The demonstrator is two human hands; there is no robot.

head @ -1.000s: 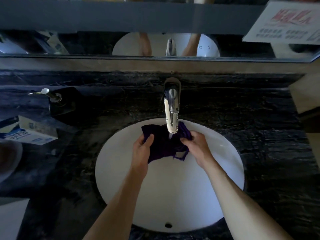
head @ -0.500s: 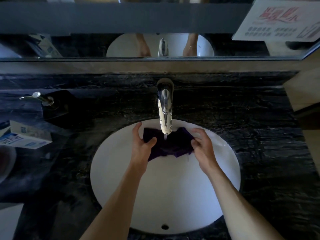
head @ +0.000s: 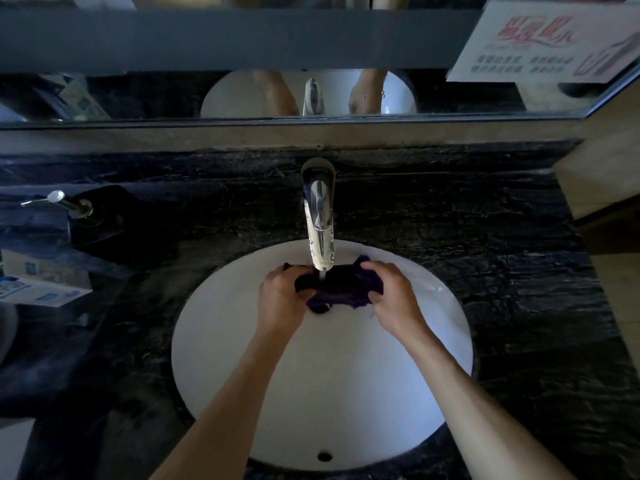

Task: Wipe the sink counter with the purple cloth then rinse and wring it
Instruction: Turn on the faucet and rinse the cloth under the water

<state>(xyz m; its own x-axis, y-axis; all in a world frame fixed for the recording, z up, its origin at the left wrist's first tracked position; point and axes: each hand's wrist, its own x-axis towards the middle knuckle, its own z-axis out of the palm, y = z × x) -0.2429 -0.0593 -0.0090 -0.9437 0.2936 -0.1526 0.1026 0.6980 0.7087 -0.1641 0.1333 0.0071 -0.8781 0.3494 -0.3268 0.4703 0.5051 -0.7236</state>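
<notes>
The purple cloth (head: 341, 287) is bunched up between both my hands over the white sink basin (head: 322, 393), right under the spout of the chrome faucet (head: 320, 223). A thin stream of water falls from the spout onto the cloth. My left hand (head: 282, 296) grips the cloth's left end with fingers curled over it. My right hand (head: 393, 294) grips the right end the same way. The black marble counter (head: 485, 237) surrounds the basin.
A black soap dispenser (head: 90, 216) with a chrome pump stands at the back left. A white and blue box (head: 38, 284) lies at the left edge. A mirror (head: 311, 95) runs along the back wall. A paper sign (head: 540, 39) leans at the top right.
Both hands have closed on the cloth and drawn it together. It was spread open under the spout and is now gathered into a bunch between my fists.
</notes>
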